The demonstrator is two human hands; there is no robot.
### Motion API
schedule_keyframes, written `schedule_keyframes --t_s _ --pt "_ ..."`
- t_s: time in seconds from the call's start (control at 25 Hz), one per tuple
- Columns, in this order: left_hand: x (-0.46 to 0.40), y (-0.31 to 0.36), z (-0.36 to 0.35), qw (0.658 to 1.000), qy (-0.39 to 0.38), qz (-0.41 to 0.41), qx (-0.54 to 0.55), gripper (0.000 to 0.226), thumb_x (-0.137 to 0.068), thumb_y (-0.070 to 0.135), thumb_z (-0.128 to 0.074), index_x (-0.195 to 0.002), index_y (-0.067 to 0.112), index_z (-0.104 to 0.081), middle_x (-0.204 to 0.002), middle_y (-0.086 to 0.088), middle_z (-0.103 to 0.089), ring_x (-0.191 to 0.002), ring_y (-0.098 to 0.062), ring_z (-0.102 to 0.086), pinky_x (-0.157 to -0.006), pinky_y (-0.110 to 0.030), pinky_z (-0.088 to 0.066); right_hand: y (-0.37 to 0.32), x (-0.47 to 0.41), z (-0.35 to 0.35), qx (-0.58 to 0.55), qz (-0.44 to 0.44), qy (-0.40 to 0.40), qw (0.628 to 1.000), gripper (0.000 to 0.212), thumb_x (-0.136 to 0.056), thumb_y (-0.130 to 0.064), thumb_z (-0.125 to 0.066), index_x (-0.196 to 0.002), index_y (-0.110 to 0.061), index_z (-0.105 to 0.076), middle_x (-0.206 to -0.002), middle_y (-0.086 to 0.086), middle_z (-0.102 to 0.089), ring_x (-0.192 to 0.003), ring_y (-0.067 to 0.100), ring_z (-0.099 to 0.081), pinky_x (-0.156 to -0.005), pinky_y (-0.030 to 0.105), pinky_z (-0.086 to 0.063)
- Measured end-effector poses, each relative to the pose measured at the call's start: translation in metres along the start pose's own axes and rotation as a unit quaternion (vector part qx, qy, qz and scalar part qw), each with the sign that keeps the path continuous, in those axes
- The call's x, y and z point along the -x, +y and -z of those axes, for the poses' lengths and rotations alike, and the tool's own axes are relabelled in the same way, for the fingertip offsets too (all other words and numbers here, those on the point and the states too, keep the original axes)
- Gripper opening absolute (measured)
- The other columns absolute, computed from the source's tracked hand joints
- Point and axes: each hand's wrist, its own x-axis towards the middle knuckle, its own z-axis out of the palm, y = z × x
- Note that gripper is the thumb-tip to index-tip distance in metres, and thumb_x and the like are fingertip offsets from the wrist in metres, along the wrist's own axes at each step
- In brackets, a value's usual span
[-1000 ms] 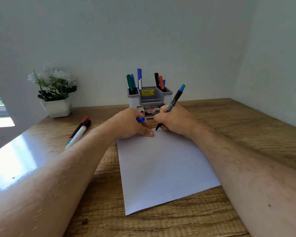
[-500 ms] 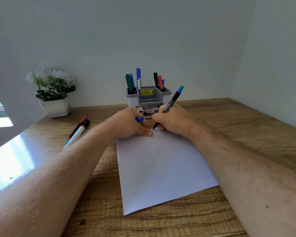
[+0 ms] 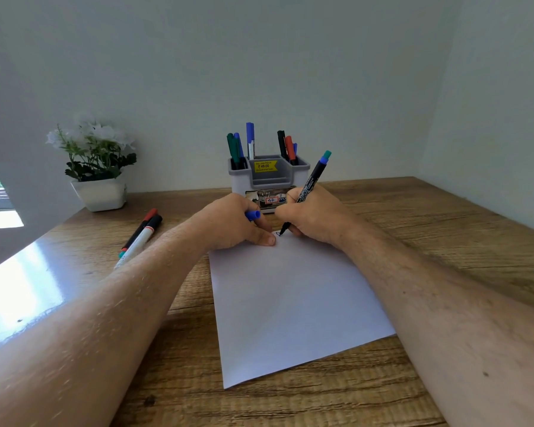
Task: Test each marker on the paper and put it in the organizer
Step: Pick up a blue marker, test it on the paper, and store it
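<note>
My right hand (image 3: 313,218) grips a black marker (image 3: 312,179) with a blue and teal end, its tip touching the top of the white paper (image 3: 290,303), where a small mark shows. My left hand (image 3: 232,223) holds the blue cap (image 3: 252,215) in curled fingers while its thumb presses the paper's top edge. Just behind both hands stands the grey organizer (image 3: 269,177), with several markers upright in its left and right compartments. Two more markers (image 3: 141,234), one red-capped and one black-capped, lie on the desk to the left.
A white pot with a flowering plant (image 3: 97,163) stands at the back left of the wooden desk (image 3: 444,229). Walls close in behind and on the right. A glossy bright patch covers the desk's left side.
The marker tip has shifted slightly on the paper's top edge and a small mark has appeared. My left hand has kept the cap and stayed on the paper.
</note>
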Motion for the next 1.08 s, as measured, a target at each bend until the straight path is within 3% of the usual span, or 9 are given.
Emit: schedule_keyframes --t_s 0.12,0.36,0.44,0.52,0.64,0.84,1.08 --pt "0.000 0.001 0.000 1.000 0.002 -0.003 0.001 0.016 -0.072 0.032 -0.084 -0.083 0.028 -0.072 -0.090 0.006 -0.068 -0.082 -0.009 -0.060 -0.063 -0.021 -0.041 0.001 -0.002 0.000 0.020 -0.014 0.047 0.999 0.027 -0.080 -0.022 -0.065 -0.058 -0.014 -0.051 -0.058 0.003 -0.052 -0.058 0.014 -0.050 -0.054 0.026 -0.042" --pt "0.006 0.002 0.003 1.000 0.004 -0.019 -0.003 0.010 -0.080 0.029 -0.079 -0.088 0.029 -0.072 -0.087 0.008 -0.065 -0.082 -0.008 -0.058 -0.068 -0.025 -0.042 0.002 -0.004 0.002 -0.012 -0.037 0.052 0.998 0.031 -0.081 -0.024 -0.064 -0.056 -0.017 -0.047 -0.057 0.001 -0.052 -0.056 0.014 -0.049 -0.053 0.025 -0.037" --pt "0.006 0.009 0.007 0.996 0.040 -0.020 0.072 0.008 -0.089 0.017 -0.065 -0.094 0.021 -0.069 -0.089 0.005 -0.062 -0.081 -0.010 -0.055 -0.071 -0.025 -0.041 -0.001 -0.005 0.005 -0.062 -0.050 0.075 0.994 0.028 -0.082 -0.026 -0.063 -0.060 -0.017 -0.048 -0.057 0.002 -0.053 -0.049 0.011 -0.048 -0.049 0.024 -0.036" --pt "0.005 0.017 0.014 0.977 0.083 -0.003 0.196 0.015 -0.092 -0.001 -0.048 -0.094 0.009 -0.060 -0.077 0.000 -0.052 -0.066 -0.011 -0.045 -0.058 -0.020 -0.037 -0.004 -0.006 0.008 -0.145 -0.052 0.077 0.985 0.027 -0.083 -0.022 -0.061 -0.060 -0.018 -0.047 -0.055 0.004 -0.053 -0.036 0.007 -0.042 -0.040 0.020 -0.031" --pt "0.007 0.014 0.018 0.943 0.119 -0.015 0.312 0.024 -0.091 -0.007 -0.034 -0.087 0.011 -0.050 -0.068 -0.004 -0.042 -0.054 -0.012 -0.034 -0.041 -0.017 -0.031 -0.009 -0.005 0.011 -0.304 -0.045 0.040 0.951 0.021 -0.087 -0.011 -0.058 -0.067 -0.016 -0.052 -0.057 0.007 -0.053 -0.033 0.008 -0.037 -0.034 0.015 -0.026" --pt "0.003 0.004 0.015 0.951 0.131 -0.030 0.279 0.022 -0.098 0.001 -0.037 -0.089 0.016 -0.050 -0.070 -0.003 -0.044 -0.057 -0.012 -0.035 -0.051 -0.023 -0.029 -0.016 -0.004 0.008 -0.409 -0.002 0.007 0.912 0.014 -0.090 -0.014 -0.056 -0.090 -0.013 -0.070 -0.071 0.007 -0.071 -0.043 0.011 -0.052 -0.038 0.020 -0.037" --pt "-0.005 -0.004 0.013 0.953 0.142 -0.064 0.261 0.016 -0.097 0.007 -0.043 -0.091 0.019 -0.053 -0.074 -0.003 -0.047 -0.064 -0.015 -0.039 -0.060 -0.032 -0.032 -0.017 -0.005 0.007 -0.431 -0.004 0.006 0.902 0.022 -0.090 -0.016 -0.049 -0.091 -0.011 -0.071 -0.078 0.012 -0.074 -0.043 0.011 -0.052 -0.038 0.019 -0.037"
